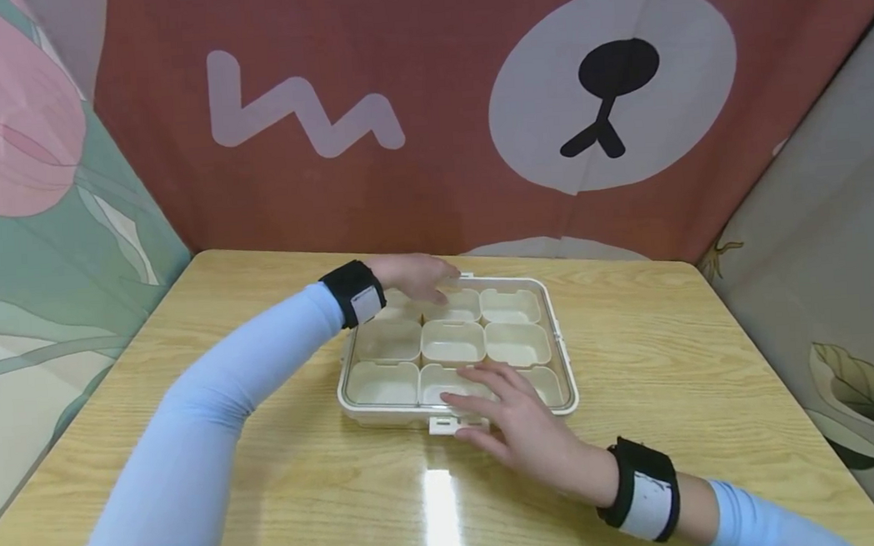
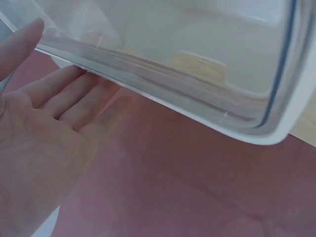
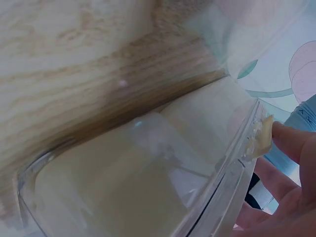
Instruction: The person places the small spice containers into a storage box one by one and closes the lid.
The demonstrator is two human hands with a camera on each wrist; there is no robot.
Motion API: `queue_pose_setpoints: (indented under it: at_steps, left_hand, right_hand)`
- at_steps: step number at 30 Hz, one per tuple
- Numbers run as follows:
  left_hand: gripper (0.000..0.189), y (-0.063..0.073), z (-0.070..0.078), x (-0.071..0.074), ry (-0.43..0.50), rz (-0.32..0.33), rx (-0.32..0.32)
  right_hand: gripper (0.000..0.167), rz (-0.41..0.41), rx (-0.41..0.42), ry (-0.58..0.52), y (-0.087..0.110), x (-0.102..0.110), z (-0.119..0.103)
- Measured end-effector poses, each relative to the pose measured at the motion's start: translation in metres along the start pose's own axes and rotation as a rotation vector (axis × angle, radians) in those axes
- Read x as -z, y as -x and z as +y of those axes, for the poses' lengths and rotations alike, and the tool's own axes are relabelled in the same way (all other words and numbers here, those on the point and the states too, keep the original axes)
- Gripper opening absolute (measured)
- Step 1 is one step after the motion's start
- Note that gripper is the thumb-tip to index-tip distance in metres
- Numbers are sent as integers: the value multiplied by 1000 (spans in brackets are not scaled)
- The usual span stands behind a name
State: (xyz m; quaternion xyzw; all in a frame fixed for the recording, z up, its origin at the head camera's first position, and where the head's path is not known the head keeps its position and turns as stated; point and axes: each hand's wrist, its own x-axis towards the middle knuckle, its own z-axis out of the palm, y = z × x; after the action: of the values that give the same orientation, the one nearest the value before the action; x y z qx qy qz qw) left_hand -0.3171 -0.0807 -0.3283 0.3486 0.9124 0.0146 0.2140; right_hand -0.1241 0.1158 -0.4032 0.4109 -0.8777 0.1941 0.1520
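Observation:
A cream-coloured divided box (image 1: 344, 395) with a clear lid sits on the table, small cups (image 1: 452, 343) showing through in rows. My left hand (image 1: 414, 274) is at the far edge, its palm and loosely extended fingers under the rim and its thumb above in the left wrist view. At the near edge, my right hand (image 1: 529, 434) has its fingers spread over the lid's front. One digit of it touches the front latch (image 3: 265, 136), which juts outward. A second latch (image 1: 467, 275) shows partly beside the left fingertips.
The wooden table (image 1: 660, 359) extends around the box on every side. Behind it hangs a reddish-brown cloth (image 1: 433, 206) with a bear face, and patterned cloths (image 1: 816, 200) flank both sides. A bright reflection lies on the table in front.

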Motion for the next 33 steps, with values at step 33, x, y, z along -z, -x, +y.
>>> queue_pose_setpoints:
  at_steps: [33]
  left_hand:
    - [64,-10,-11,-1,205,28,34]
  right_hand:
    - [57,108,149,85,-2,-21,7]
